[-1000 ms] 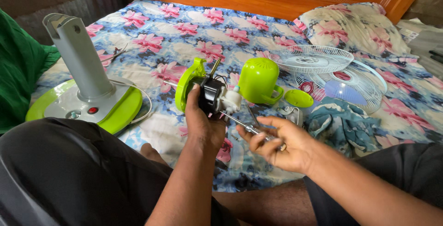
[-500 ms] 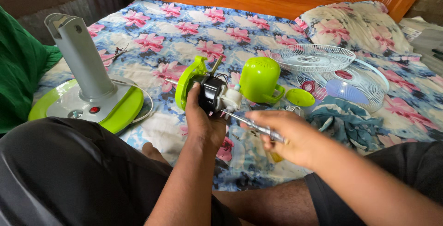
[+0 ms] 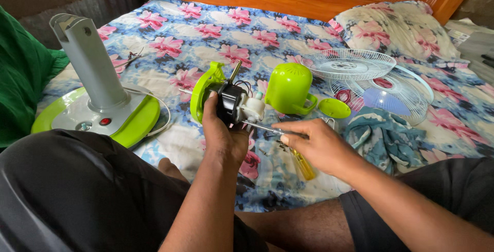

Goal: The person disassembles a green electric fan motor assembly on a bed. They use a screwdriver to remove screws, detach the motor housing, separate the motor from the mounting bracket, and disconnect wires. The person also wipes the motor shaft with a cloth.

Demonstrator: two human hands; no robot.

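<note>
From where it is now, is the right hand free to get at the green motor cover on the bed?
Probably not right away: the right hand is closed around a screwdriver aimed at the motor that the left hand holds. The cover itself lies unobstructed just beyond, so only the tool occupies that hand.

Single head-worn view, looking down and forward, close over the lap, bed [image 3: 216,36] beyond

bare sheet [image 3: 170,144] left of hands; green cover [image 3: 289,88], grilles [image 3: 355,65] crowd right.
</note>
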